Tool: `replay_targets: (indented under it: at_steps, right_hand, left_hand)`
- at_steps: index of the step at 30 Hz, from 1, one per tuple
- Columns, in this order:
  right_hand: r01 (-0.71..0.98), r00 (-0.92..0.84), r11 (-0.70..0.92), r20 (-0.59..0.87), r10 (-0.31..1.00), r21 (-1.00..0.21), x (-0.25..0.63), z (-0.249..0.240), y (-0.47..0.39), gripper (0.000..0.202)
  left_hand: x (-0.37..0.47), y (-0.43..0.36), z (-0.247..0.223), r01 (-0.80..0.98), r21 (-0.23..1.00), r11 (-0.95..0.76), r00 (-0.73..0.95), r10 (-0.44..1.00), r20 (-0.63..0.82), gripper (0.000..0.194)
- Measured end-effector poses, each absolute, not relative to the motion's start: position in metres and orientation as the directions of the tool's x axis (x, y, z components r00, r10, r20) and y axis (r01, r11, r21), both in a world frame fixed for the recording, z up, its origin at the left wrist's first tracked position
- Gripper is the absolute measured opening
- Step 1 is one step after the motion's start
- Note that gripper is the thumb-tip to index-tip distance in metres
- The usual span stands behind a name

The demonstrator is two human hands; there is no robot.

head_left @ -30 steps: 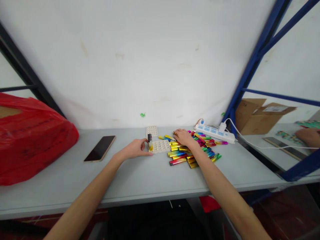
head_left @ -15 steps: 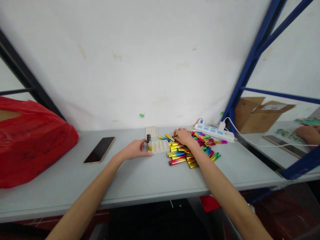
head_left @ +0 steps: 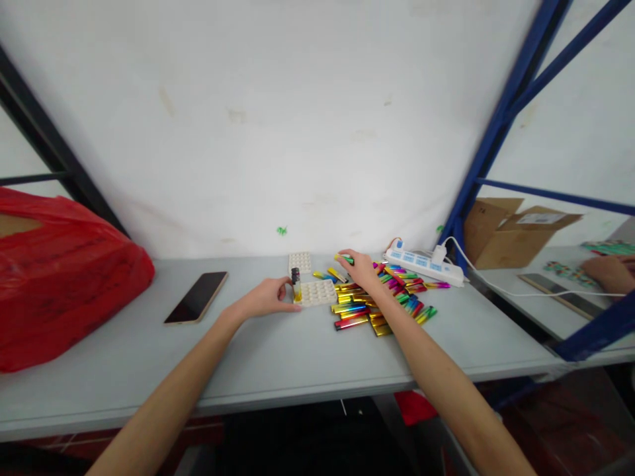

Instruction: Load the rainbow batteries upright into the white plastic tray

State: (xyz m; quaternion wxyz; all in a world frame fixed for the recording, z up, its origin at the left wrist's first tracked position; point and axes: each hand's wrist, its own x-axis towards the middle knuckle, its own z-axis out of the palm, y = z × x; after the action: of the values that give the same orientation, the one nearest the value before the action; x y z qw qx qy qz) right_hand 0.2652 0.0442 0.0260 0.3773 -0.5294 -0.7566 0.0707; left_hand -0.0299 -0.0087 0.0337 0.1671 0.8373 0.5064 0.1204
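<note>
Left of the shiny sticks (head_left: 353, 309), too jumbled to number, we count two trays (head_left: 315, 293), one phone (head_left: 197, 297), one red bag (head_left: 69, 277). Behind and right of them, we see one power strip (head_left: 421, 262), one cardboard box (head_left: 516, 239).

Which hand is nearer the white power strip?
Right: the right hand is left of the power strip; the left hand is farther left, at the front white gridded tray.

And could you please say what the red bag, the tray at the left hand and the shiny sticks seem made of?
Red bag: glossy plastic film, by its creases and sheen. Tray: probably matte moulded plastic, given its even cells. Shiny sticks: metallic finish with bright glints; metal or coated plastic, unclear.
</note>
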Motion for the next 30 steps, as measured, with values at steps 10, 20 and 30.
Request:
replay_targets:
  at_steps: [10, 20, 30]
  right_hand:
    - [0.163, -0.289, 0.364, 0.308, 0.906, -0.917, 0.235, 0.026, 0.032, 0.052]
    - [-0.085, -0.478, 0.006, 0.047, 0.877, -0.996, 0.209, 0.035, 0.007, 0.062]
    - [-0.031, -0.397, 0.084, 0.09, 0.913, -0.996, 0.199, 0.03, 0.004, 0.048]
  left_hand:
    - [-0.031, -0.009, 0.033, 0.801, 0.416, -0.431, 0.454, 0.89, 0.046, 0.065]
    - [-0.03, -0.009, 0.033, 0.793, 0.418, -0.442, 0.468, 0.882, 0.045, 0.065]
    - [-0.03, -0.009, 0.033, 0.793, 0.429, -0.432, 0.46, 0.887, 0.043, 0.068]
